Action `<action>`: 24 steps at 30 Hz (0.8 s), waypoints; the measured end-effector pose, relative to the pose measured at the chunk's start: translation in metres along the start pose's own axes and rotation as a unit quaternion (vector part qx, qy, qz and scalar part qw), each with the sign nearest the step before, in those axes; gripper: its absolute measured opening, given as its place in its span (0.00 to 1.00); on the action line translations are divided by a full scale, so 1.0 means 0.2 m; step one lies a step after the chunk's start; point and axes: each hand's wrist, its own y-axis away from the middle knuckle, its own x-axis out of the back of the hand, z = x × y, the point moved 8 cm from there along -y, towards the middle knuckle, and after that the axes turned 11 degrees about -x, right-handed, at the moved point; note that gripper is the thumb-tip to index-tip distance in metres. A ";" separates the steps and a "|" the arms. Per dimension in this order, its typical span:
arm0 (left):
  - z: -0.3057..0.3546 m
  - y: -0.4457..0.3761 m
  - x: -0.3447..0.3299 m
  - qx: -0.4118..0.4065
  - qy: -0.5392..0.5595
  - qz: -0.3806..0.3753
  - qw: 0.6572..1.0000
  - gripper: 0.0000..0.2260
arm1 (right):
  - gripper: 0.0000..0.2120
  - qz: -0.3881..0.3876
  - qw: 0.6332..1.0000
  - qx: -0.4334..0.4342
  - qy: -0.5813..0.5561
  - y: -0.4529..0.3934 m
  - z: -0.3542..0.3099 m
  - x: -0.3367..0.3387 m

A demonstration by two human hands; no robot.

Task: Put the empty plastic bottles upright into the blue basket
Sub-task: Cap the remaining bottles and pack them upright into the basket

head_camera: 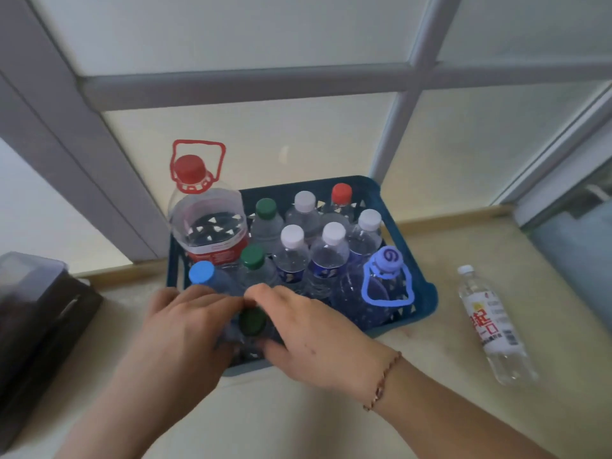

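Both hands are closed around one green-capped bottle (252,323). The left hand (185,329) wraps its left flank and the right hand (308,339) its right, thumbs meeting above the cap. The bottle stands upright at the near edge of the blue basket (427,303), apparently being pressed down into the last gap of the front row; two hands are judged necessary because the fit is tight.

Just beyond the left hand's fingers stands a blue-capped bottle (201,273), and beyond the right thumb a second green-capped one (252,256). Farther out the basket holds white-capped bottles (292,235), a red-capped bottle (341,193), a large jug with red handle (195,180) at the far left, and a purple-handled jug (387,260) to the right of the right hand. All stand upright.

Well to the right of the right hand, outside the basket, one white-capped labelled bottle (490,326) lies on its side on the floor (430,409). It is judged the remaining item.
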 end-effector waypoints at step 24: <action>1.60 -0.86 -1.59 0.185 0.510 -0.068 0.837 0.45 | 0.34 -0.048 0.877 -0.446 -0.173 0.49 2.31 0.46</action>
